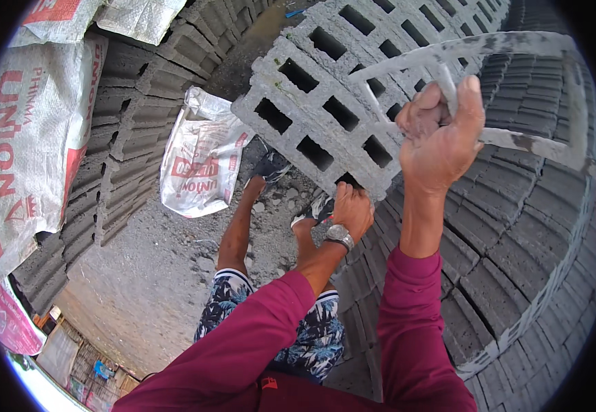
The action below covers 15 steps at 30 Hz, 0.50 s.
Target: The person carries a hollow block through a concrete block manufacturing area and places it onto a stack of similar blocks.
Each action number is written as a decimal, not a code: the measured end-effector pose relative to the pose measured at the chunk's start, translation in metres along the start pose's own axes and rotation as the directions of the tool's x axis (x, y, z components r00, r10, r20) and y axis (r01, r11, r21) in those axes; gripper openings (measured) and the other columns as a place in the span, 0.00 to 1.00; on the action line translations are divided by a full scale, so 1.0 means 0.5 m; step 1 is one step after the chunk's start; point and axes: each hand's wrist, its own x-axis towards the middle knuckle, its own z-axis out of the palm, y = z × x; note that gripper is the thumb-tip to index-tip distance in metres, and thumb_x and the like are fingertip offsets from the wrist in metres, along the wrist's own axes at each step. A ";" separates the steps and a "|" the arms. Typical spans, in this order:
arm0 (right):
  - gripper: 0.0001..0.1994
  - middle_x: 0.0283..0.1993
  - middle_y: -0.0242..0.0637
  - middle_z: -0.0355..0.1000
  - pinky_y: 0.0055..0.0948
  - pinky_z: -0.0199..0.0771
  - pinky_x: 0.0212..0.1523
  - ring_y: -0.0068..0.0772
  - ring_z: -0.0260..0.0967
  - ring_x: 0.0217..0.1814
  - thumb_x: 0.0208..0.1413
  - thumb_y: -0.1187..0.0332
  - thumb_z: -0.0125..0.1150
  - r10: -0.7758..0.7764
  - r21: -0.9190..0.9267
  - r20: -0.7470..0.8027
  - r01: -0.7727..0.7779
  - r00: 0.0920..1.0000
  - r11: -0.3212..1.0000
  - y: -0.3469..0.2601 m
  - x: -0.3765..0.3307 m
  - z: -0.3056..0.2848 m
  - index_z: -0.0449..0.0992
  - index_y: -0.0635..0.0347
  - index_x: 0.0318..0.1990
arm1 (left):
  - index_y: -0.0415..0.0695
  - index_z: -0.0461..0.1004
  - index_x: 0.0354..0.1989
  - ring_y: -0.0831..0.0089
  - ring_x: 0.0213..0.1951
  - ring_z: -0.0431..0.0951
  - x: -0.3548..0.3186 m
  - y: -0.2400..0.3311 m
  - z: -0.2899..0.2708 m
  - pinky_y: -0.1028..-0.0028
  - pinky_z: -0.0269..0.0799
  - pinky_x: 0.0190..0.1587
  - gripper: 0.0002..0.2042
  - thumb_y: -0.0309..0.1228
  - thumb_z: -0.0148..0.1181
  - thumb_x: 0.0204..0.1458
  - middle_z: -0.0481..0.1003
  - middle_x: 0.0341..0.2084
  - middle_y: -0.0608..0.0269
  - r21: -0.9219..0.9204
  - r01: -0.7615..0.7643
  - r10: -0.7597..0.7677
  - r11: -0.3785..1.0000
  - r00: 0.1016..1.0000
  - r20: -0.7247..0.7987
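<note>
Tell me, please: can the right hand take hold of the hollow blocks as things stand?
Probably not: the right hand is curled around the pale frame, so it would likely need to let go before gripping the hollow blocks.

Grey-brown ground (133, 275), strewn with gravel (274, 223) near the centre, is bordered on the left by stacked grey blocks (123, 175), partly covered by pale sacks (37, 130). The right is filled by block rows (517, 226). At lower left, a brown woven-looking wall (86, 364) is edged by bright daylight (40, 384).
</note>
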 end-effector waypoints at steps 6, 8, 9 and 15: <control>0.21 0.19 0.30 0.64 0.25 0.56 0.23 0.20 0.54 0.17 0.66 0.54 0.50 -0.049 -0.483 0.116 0.099 0.992 0.870 0.232 -0.036 -0.046 0.71 0.59 0.24 | 0.38 0.77 0.32 0.61 0.41 0.73 0.005 0.023 0.018 0.62 0.55 0.58 0.17 0.42 0.61 0.47 0.77 0.28 0.54 -0.097 -0.079 0.059 0.992 0.980 -0.192; 0.21 0.20 0.30 0.66 0.22 0.55 0.23 0.17 0.57 0.19 0.65 0.54 0.54 0.130 -0.337 0.021 -0.116 0.991 0.934 0.245 -0.059 -0.038 0.72 0.60 0.25 | 0.38 0.77 0.32 0.61 0.41 0.72 -0.008 0.012 0.020 0.61 0.55 0.57 0.16 0.42 0.60 0.47 0.77 0.28 0.54 -0.114 -0.073 0.049 0.991 0.980 -0.193; 0.21 0.20 0.29 0.66 0.21 0.55 0.23 0.17 0.57 0.19 0.65 0.54 0.55 0.110 -0.337 0.032 -0.093 0.993 0.937 0.240 -0.055 -0.036 0.72 0.60 0.24 | 0.38 0.77 0.32 0.61 0.41 0.72 -0.005 0.012 0.017 0.61 0.55 0.57 0.16 0.42 0.59 0.48 0.77 0.28 0.54 -0.094 -0.060 0.045 0.994 0.987 -0.151; 0.25 0.18 0.32 0.64 0.24 0.53 0.21 0.20 0.55 0.17 0.66 0.51 0.51 -0.081 -0.125 0.140 0.099 0.987 0.987 0.031 -0.004 0.044 0.70 0.62 0.22 | 0.39 0.77 0.32 0.60 0.41 0.71 -0.003 -0.005 -0.008 0.60 0.55 0.56 0.16 0.41 0.57 0.48 0.76 0.29 0.53 -0.016 0.011 -0.010 1.000 0.999 0.052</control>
